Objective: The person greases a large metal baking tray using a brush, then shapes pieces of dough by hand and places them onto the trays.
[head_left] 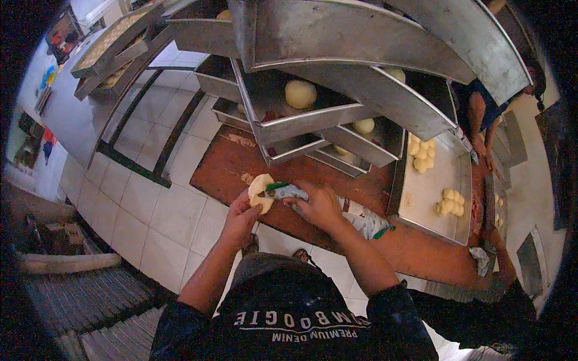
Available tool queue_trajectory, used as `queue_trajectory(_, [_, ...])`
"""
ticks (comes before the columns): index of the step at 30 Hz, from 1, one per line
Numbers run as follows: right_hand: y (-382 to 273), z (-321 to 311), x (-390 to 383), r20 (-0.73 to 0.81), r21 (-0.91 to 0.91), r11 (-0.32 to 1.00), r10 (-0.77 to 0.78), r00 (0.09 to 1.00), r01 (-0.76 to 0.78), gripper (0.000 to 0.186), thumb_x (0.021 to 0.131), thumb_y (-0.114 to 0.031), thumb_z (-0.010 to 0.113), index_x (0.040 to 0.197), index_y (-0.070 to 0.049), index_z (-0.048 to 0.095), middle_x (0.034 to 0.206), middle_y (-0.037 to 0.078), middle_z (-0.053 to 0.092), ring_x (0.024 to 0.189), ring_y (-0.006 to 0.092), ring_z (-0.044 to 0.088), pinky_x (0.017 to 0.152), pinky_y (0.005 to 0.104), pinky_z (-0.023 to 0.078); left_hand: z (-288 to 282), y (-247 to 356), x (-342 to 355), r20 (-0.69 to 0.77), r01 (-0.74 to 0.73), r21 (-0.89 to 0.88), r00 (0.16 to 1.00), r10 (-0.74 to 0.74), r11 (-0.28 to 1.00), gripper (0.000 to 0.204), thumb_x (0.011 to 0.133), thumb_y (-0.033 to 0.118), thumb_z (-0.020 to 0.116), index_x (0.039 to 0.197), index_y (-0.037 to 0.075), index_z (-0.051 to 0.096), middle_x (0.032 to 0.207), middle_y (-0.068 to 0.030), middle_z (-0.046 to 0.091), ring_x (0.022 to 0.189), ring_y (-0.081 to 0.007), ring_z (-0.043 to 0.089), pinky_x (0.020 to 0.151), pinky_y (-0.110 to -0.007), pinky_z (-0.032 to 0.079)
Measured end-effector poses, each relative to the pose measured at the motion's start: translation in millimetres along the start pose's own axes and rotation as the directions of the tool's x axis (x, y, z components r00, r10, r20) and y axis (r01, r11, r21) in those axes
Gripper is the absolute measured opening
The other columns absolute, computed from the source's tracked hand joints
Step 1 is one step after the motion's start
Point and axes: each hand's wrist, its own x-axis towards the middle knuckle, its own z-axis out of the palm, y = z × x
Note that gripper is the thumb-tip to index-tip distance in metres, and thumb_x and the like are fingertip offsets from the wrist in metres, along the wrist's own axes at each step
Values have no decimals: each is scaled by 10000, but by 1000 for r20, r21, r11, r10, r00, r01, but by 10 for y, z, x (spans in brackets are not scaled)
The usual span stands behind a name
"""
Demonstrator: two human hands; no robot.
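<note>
A flat, pale round of dough [260, 185] is pinched between the fingers and thumb of my left hand [239, 218], held up over the table's near edge. My right hand [321, 207] grips a patterned plastic filling bag [366, 224], whose narrow end points left and meets the dough. Something dark shows at the bag's tip, against the dough; what it is, I cannot make out. Green pieces show at both ends of the bag. Its rear part stretches right, past my right wrist, over the reddish-brown table [226, 159].
Metal trays [319, 123] are stacked crosswise ahead, some with dough balls [300, 94]. Right of them, a shallow tray [421, 198] holds clusters of dough [450, 203]. Other people's arms [477, 117] work at the right. A dark metal frame [135, 171] stands on the tiled floor at left.
</note>
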Motion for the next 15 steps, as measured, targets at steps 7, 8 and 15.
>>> queue_trajectory(7, [-21, -51, -6, 64, 18, 998, 57, 996, -59, 401, 736, -377, 635, 1049, -132, 577, 812, 150, 635, 766, 344, 597, 794, 456, 423, -46, 71, -72, -15, -27, -114, 1000, 26, 993, 513, 739, -31, 472, 1247, 16, 419, 1227, -92, 476, 1120, -193, 466, 945, -305, 369])
queue_trajectory(8, [-17, -58, -13, 58, -50, 998, 35, 998, -32, 429, 728, -385, 642, 1075, -144, 569, 857, 148, 627, 822, 337, 584, 828, 460, 400, -65, 153, -112, -18, -27, -137, 1000, 24, 990, 534, 730, -22, 475, 1259, 19, 406, 1243, -94, 462, 1135, -196, 454, 952, -308, 363])
queue_trajectory(15, [-633, -465, -92, -140, -5, 978, -208, 968, 209, 644, 672, -409, 693, 1236, -176, 488, 1135, 107, 486, 1092, 312, 403, 936, 439, 319, 137, 495, -400, 76, -64, -116, 994, 73, 991, 678, 703, -46, 446, 1349, 31, 253, 1310, -92, 390, 1201, -199, 396, 991, -313, 314])
